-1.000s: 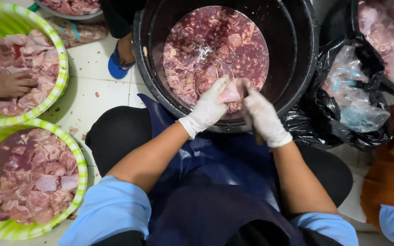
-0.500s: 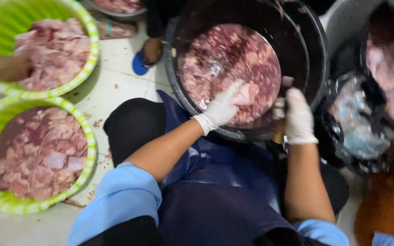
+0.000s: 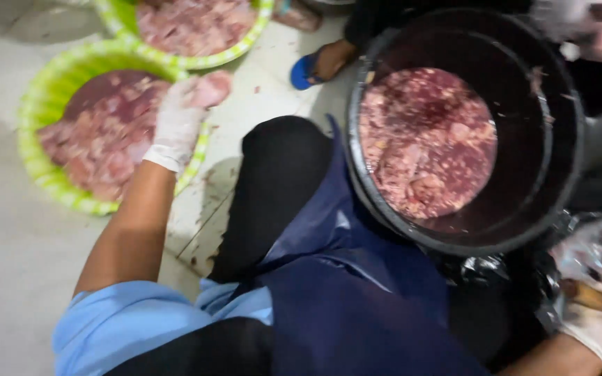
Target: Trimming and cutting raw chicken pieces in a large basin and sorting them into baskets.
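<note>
Head view: the left hand (image 3: 179, 118), gloved white, is stretched out over the near green basket (image 3: 43, 104) on the floor. Its fingers are closed around a pink piece of meat (image 3: 210, 87), which sits at the fingertips just above the basket's right rim. The basket already carries a heap of similar cuts, so the piece appears to be held there because this is where sorted meat collects. A second green basket (image 3: 245, 38) of meat stands just behind it, touching or nearly so.

The right hand (image 3: 597, 324), also gloved, lies at the lower right edge beside crumpled black plastic (image 3: 580, 244). It appears curled around a brownish handle-like object (image 3: 590, 296); blur and cropping prevent confirming the grip or the object's kind.

The black tub (image 3: 559, 139) of dark red meat in liquid stands between the person's knees, within reach of both hands. A blue sandal (image 3: 304, 69) belonging to another person shows beyond the tub.
</note>
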